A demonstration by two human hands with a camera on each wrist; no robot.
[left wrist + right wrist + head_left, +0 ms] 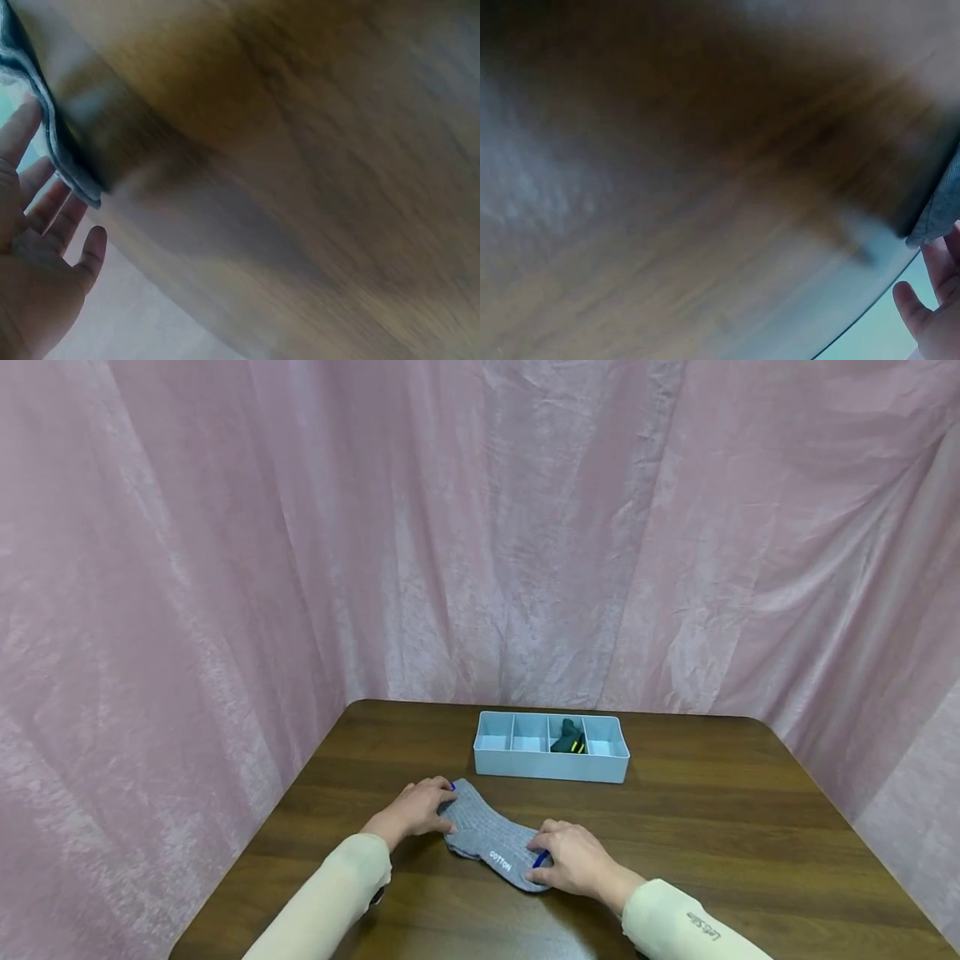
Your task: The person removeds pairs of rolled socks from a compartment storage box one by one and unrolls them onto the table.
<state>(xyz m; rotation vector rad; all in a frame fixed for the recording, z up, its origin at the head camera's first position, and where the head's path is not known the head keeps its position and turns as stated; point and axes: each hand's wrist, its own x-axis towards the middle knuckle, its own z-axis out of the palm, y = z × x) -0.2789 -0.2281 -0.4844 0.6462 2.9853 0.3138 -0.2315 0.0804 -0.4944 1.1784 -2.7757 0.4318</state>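
Grey sock, brown table, pink backdrop

The ribbed grey sock [491, 839] carries white "COTTON" lettering and blue stripes at its ends; the table [712, 827] is dark brown woodgrain; the divided tray [551, 766] is pale blue, holding a dark green sock [568, 737] with yellow stripes; the crinkled curtain [480, 527] is pink; the sleeves [330, 893] are cream.

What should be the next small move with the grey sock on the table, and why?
Probably fold the grey sock in half: the left hand rests on one end and the right hand on the other, with the sock lying flat between them. The blue tray behind already holds a dark bundled sock in one compartment, with other compartments free.
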